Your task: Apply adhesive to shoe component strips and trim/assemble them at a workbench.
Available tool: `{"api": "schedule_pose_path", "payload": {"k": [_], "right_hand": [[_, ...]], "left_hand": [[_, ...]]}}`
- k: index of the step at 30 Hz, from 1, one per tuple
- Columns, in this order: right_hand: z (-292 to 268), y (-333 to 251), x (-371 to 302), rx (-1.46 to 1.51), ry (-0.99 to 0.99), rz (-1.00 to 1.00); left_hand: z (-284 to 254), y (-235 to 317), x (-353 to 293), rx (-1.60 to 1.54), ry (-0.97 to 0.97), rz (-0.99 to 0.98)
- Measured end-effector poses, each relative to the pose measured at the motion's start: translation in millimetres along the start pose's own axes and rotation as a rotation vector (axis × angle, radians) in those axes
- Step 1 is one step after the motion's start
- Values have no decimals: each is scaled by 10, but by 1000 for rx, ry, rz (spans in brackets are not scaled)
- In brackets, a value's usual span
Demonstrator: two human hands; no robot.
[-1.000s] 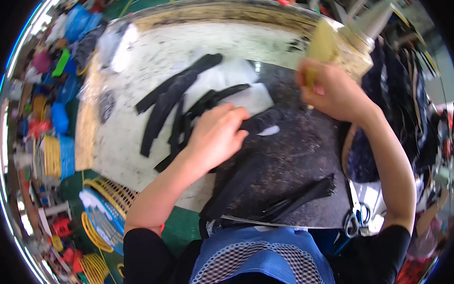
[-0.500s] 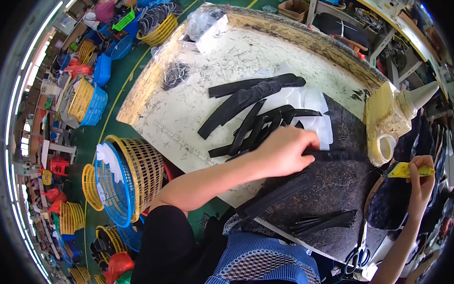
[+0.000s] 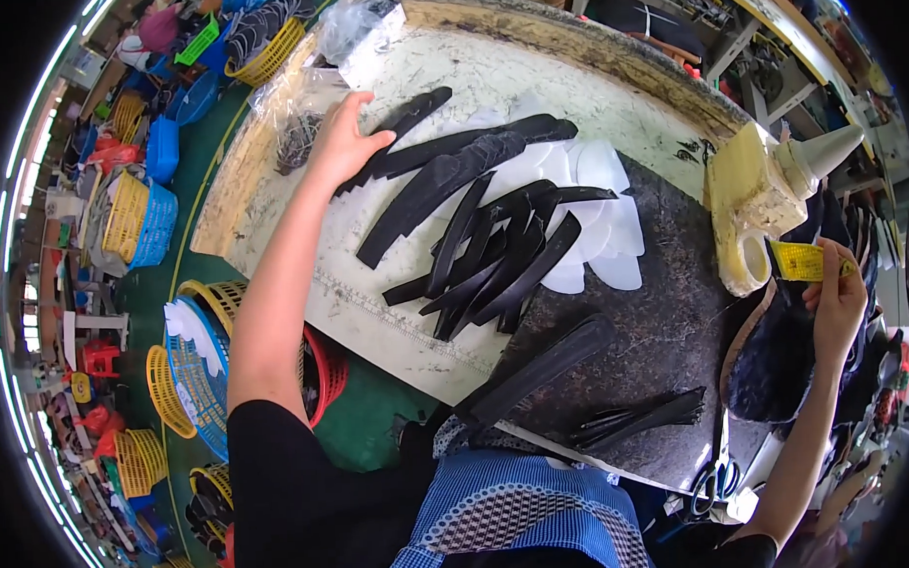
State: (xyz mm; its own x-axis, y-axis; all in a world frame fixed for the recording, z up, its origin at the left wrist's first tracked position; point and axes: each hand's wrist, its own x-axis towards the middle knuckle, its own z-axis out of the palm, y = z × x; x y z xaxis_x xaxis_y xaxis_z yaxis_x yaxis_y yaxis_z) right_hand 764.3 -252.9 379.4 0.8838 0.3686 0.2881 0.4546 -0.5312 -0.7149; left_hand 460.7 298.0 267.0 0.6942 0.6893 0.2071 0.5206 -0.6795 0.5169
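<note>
My left hand (image 3: 347, 143) reaches to the far left of the worktable, thumb and fingers spread apart. Just beneath its thumb lies a dark fabric strip (image 3: 419, 113), on the outer side of a stack of long black strips (image 3: 441, 184). Shorter black strips (image 3: 494, 258) are heaped loosely in the middle. My right hand (image 3: 837, 296) grips a yellow flat scraper (image 3: 799, 260) beside the round mouth of a glue-crusted cream container (image 3: 762, 198). Translucent white curved pieces (image 3: 613, 233) show beside the heap, partly covered by it.
A folded black strip bundle (image 3: 538, 371) and thin black strips (image 3: 644, 418) lie on the dark, stained mat (image 3: 665, 277). Scissors (image 3: 719, 470) rest at the near right edge. A raised wooden rim (image 3: 586, 41) borders the far side. Baskets (image 3: 192, 363) stand left of the table.
My left hand has swung from the dark mat to the far left, and the strip from it now lies by the stack. The right hand still holds the scraper. The view has shifted slightly.
</note>
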Motion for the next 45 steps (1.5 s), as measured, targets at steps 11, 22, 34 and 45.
{"api": "schedule_pose_path", "payload": {"k": [11,22,34,45], "right_hand": [[8,180,-124,-184,242,-233],[778,-645,-1116,21,-698,-318],[1291,-699,-1339,142,-809,-287],[878,-602,-1167,155,-572,-88]], "left_hand": [[245,1847,-1873,-414,-397,450],[332,1945,-2318,-252,-396,470],[439,1895,-2588,-320,-190,404],[425,2003,-2280,-247,-395,258]]}}
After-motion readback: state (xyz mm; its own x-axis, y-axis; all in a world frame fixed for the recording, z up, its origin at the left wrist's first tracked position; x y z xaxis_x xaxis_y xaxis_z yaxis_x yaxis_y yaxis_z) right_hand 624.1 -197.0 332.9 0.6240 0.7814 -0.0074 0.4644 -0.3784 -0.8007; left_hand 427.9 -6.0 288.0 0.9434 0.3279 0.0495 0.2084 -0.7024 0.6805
